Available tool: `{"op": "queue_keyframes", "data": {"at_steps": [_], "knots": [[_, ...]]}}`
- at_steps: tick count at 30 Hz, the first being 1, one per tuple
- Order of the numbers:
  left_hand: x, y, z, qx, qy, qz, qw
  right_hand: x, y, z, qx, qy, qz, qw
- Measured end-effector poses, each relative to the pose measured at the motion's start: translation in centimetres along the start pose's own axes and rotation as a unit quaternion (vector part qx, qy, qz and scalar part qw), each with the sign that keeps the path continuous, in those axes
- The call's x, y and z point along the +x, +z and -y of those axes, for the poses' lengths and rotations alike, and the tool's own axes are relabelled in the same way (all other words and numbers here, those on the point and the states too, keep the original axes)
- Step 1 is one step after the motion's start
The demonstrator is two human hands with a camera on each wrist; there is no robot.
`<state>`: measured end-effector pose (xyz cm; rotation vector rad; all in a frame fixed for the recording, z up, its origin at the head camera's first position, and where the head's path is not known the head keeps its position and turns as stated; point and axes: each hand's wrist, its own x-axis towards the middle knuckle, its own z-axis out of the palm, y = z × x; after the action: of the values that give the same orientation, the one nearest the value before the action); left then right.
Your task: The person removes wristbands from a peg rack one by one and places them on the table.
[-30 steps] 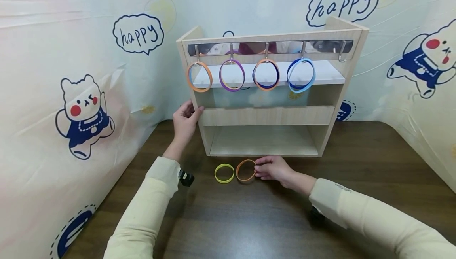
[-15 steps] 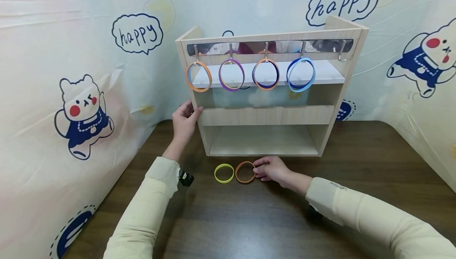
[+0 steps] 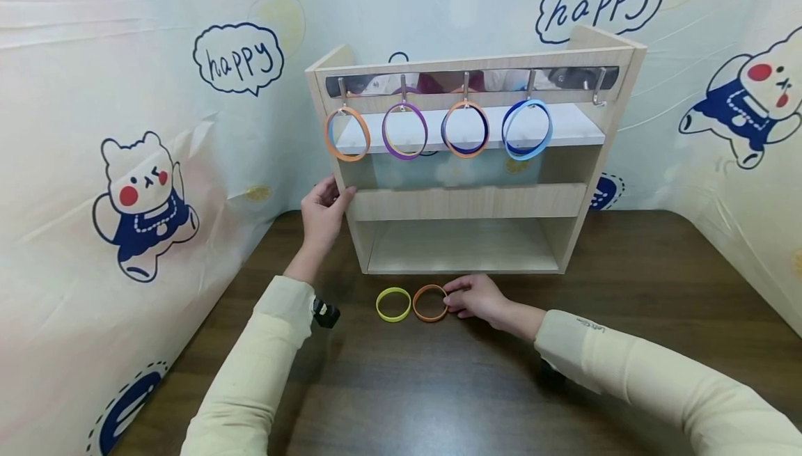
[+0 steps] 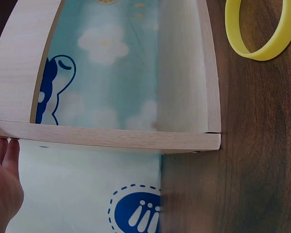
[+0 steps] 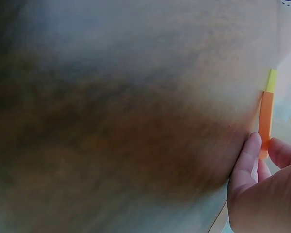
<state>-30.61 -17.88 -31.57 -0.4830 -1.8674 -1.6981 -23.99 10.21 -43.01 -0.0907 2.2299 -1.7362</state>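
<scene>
Brown wood-grain tabletop nearest, on it orange ring pinched in right hand, just beside yellow ring, pale wooden shelf behind, gripped at one side by left hand, printed sheet beyond lettered "happy" twice.

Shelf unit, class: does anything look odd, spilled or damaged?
Nothing looks spilled or damaged. On the shelf unit, only the rightmost hook stands out: it is bare, while the other four hooks carry bands.
</scene>
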Motion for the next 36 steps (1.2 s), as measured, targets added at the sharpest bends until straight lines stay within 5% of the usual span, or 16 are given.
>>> {"op": "queue_keyframes", "data": {"at_steps": [36], "knots": [[0.1, 0.0, 0.3, -0.01, 0.018, -0.002, 0.9998, -1.0, -0.7, 0.9, 0.018, -0.025, 0.016, 0.999]]}}
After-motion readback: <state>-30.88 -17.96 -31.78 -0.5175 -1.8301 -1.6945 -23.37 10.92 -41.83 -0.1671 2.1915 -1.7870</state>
